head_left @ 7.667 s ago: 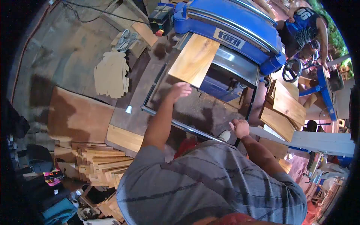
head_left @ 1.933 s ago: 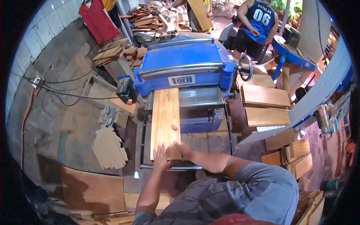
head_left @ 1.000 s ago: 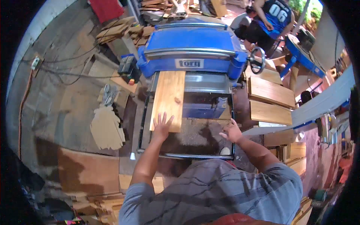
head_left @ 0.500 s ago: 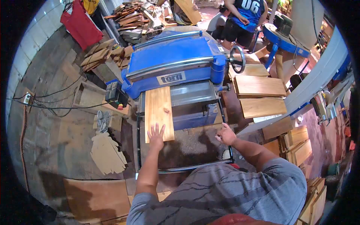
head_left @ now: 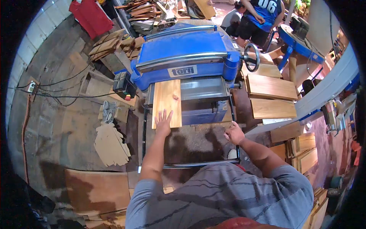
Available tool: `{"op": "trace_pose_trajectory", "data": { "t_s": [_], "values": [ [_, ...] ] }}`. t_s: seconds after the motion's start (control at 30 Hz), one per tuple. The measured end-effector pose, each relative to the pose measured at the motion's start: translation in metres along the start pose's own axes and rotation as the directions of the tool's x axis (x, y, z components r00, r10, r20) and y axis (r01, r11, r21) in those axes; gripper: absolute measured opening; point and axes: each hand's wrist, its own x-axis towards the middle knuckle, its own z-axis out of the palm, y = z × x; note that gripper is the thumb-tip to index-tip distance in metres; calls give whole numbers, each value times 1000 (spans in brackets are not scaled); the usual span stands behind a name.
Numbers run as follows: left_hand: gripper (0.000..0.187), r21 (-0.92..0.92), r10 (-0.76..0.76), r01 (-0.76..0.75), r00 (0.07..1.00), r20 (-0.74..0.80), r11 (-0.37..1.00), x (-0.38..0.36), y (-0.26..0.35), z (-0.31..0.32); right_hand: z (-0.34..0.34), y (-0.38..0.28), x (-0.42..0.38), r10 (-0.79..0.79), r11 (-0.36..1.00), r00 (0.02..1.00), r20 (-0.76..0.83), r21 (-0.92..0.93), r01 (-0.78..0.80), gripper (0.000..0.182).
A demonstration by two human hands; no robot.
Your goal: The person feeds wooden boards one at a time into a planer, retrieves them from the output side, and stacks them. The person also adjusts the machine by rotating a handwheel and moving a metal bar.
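My left hand (head_left: pixel 163 124) lies with spread fingers on the near end of a light wooden board (head_left: pixel 167 99). The board's far end is under the front of a blue thickness planer (head_left: pixel 183 49) marked "torq". A dark knot shows on the board's right half. My right hand (head_left: pixel 233 133) hovers near the black side rail (head_left: pixel 235 114) of the planer's front frame, its fingers loosely bent and apart, with nothing in it.
A handwheel (head_left: pixel 251 57) sticks out at the planer's right. Beyond it lie stacked boards (head_left: pixel 272 87). At left are a switch box (head_left: pixel 124 84), cables and cardboard-coloured pieces (head_left: pixel 110 145). Several people are behind the machine, one in a blue jersey (head_left: pixel 267 15).
The board has slid a little farther into the planer, with my left hand following it forward. My right hand stays by the rail, its fingers slightly shifted. The view has tilted a little.
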Motion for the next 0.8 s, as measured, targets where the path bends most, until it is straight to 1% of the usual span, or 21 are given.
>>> {"op": "trace_pose_trajectory", "data": {
  "t_s": [0.13, 0.2, 0.23, 0.27, 0.33, 0.4, 0.43, 0.47, 0.5, 0.53, 0.6, 0.63, 0.67, 0.73, 0.77, 0.8],
  "values": [
    [98, 18, 3, -2, 1000, -12, 1000, 12, -1, 1, 0, 1, 0, 14, 1000, 1000, 9, -17, -14, 18],
    [95, -2, -10, 10, 1000, 10, 1000, 18, -1, -1, -1, 0, -1, 2, 999, 1000, 13, -43, -1, 18],
    [93, 30, -18, 17, 1000, 26, 999, 21, 1, -4, -2, 0, -1, 11, 999, 1000, 11, -44, -11, 18],
    [93, 30, -6, 6, 1000, 27, 1000, 25, 0, -2, -2, -1, 0, 13, 999, 1000, 17, -45, -13, 17],
    [90, 42, -35, 35, 999, 7, 998, 35, -2, 3, 2, 1, -2, 32, 998, 999, 18, -45, -31, 17],
    [87, 46, -18, 18, 1000, -6, 999, 41, -1, 3, 6, 2, -2, -20, 998, 996, -85, -68, 14, 15],
    [86, 39, -49, 48, 999, 9, 998, 43, 2, 1, 3, 1, -2, -2, 998, 996, -92, -67, -4, 15],
    [86, 33, -78, 77, 997, 25, 997, 46, 6, -2, 1, 1, -3, -40, 996, 996, -77, -78, 34, 16],
    [88, 65, -86, 84, 996, 30, 994, 51, 8, -2, -4, -1, -2, -75, 994, 995, -62, -88, 69, 19],
    [88, 72, -61, 59, 998, 30, 996, 51, 16, -11, -3, -1, -2, -50, 995, 996, -72, -88, 44, 19],
    [98, 52, -165, 159, 977, 139, 986, 51, 33, -28, -2, 2, -2, 4, 995, 993, 114, -102, 7, 20],
    [114, 58, -152, 147, 982, 113, 987, 59, 30, -19, -6, 1, -1, -6, 994, 990, 144, -104, 21, 20],
    [114, 66, -135, 128, 984, 115, 990, 64, 29, -8, -9, -1, -2, 12, 995, 990, 137, -100, 2, 20],
    [123, 91, -181, 165, 959, 217, 982, 60, 42, -19, -10, -1, -3, 15, 994, 993, 117, -109, -2, 20],
    [128, 112, -167, 143, 953, 252, 983, 62, 43, -16, -6, 2, -3, 8, 998, 991, 132, -69, 2, 18],
    [128, 128, -164, 135, 953, 256, 983, 60, 48, -15, 0, 6, -3, 15, 998, 992, 125, -55, -9, 18]
  ]
}}
